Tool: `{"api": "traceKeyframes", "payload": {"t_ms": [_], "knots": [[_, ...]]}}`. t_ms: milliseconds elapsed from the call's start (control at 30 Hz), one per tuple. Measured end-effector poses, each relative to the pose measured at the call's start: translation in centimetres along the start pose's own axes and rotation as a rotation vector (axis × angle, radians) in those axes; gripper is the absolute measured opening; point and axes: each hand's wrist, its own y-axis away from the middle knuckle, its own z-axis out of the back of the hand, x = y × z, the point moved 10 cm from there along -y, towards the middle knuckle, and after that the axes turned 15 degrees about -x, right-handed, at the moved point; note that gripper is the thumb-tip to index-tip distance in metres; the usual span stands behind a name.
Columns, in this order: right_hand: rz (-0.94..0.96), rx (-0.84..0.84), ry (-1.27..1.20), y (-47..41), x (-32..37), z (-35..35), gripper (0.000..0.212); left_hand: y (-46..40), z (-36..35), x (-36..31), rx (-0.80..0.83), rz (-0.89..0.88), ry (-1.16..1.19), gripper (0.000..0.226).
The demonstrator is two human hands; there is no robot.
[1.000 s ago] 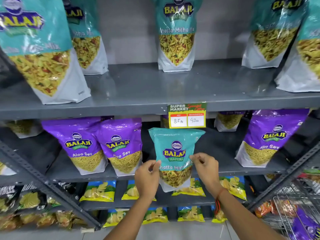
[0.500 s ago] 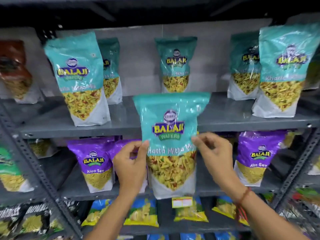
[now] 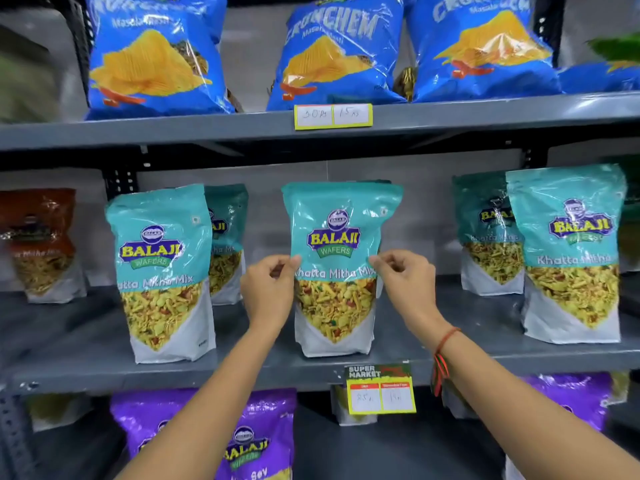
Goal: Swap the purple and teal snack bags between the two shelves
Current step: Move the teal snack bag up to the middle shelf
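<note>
A teal Balaji snack bag (image 3: 334, 237) stands upright near the front middle of the grey middle shelf (image 3: 86, 341). My left hand (image 3: 268, 289) pinches its left edge and my right hand (image 3: 403, 285) pinches its right edge. Other teal bags stand on the same shelf: one to the left (image 3: 161, 271), one behind that (image 3: 227, 237), and two at the right (image 3: 568, 254) (image 3: 488, 233). Purple Balaji bags sit on the shelf below, one at lower left (image 3: 204, 431) partly hidden by my left arm and one at lower right (image 3: 571, 400).
Blue Crunchem chip bags (image 3: 332, 53) fill the top shelf. A dark red snack bag (image 3: 41, 244) stands at the far left of the middle shelf. Yellow price tags hang on the shelf edges (image 3: 333, 116) (image 3: 381, 391). Bare shelf shows between the teal bags.
Both hands lifted the teal bag from the lower shelf up onto the middle shelf, where its base now rests. The view tilted upward, bringing the blue chip bags in.
</note>
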Motion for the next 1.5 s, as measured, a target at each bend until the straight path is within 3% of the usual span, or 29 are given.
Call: {"api": "traceKeyframes", "payload": {"t_ms": [200, 300, 367, 467, 567, 867, 1000, 1267, 1400, 1500], "knots": [[-0.052, 0.044, -0.052, 0.5, -2.1, -1.2, 0.018, 0.1, -1.0, 1.4, 0.038, -0.010, 0.017, 0.021], [-0.144, 0.105, -0.119, 1.1, -3.3, -1.1, 0.023, 0.3, -1.3, 3.5, 0.136, 0.146, 0.127, 0.012], [-0.240, 0.225, -0.103, 2.2, -5.2, -1.6, 0.043, 1.2, -1.3, 5.4, 0.217, 0.304, 0.199, 0.013], [-0.298, 0.537, 0.011, 5.3, -7.9, -3.0, 0.079, 3.3, -1.4, 7.8, 0.446, 0.407, 0.117, 0.035], [-0.211, 0.733, 0.176, 7.6, -8.4, -3.6, 0.075, 6.5, -2.2, 9.4, 0.770, 0.407, -0.010, 0.069], [-0.152, 0.735, 0.200, 6.9, -8.2, -3.1, 0.063, 7.6, -4.3, 9.9, 0.744, 0.317, -0.044, 0.045], [-0.167, 0.704, 0.215, 5.3, -9.2, -1.8, 0.063, 8.1, -6.5, 9.4, 0.771, 0.282, -0.102, 0.063], [-0.240, 0.710, 0.210, 4.0, -11.1, -0.8, 0.065, 8.9, -8.3, 8.8, 0.770, 0.253, -0.173, 0.061], [-0.242, 0.699, 0.226, 4.5, -11.0, -0.6, 0.078, 9.2, -7.5, 8.6, 0.766, 0.228, -0.234, 0.064], [-0.210, 0.464, 0.178, 4.1, -9.8, 0.9, 0.099, 9.0, -5.9, 7.5, 0.682, 0.178, -0.253, 0.066]]}}
